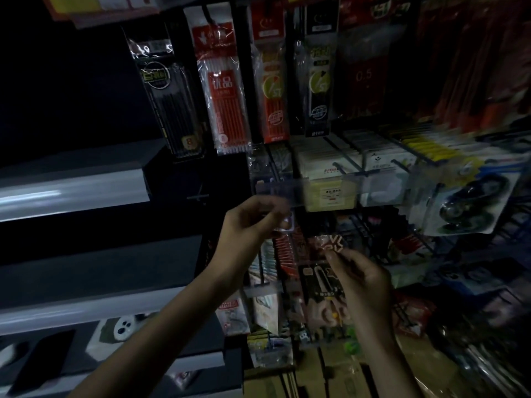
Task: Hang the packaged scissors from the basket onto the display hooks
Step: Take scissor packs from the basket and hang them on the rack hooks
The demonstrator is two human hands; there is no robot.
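The dark rack (359,225) filled the right side and grey shelves (71,188) the left. Pen packs (224,96) hung along the top row, above a clear strip (316,191). The scissors pack (321,282) stood upright before the rack's lower rows, below the strip, pinched near its top by the right hand (365,282). The left hand (247,225) was raised at the strip's left end, fingers curled. Blur hid whether it gripped anything.
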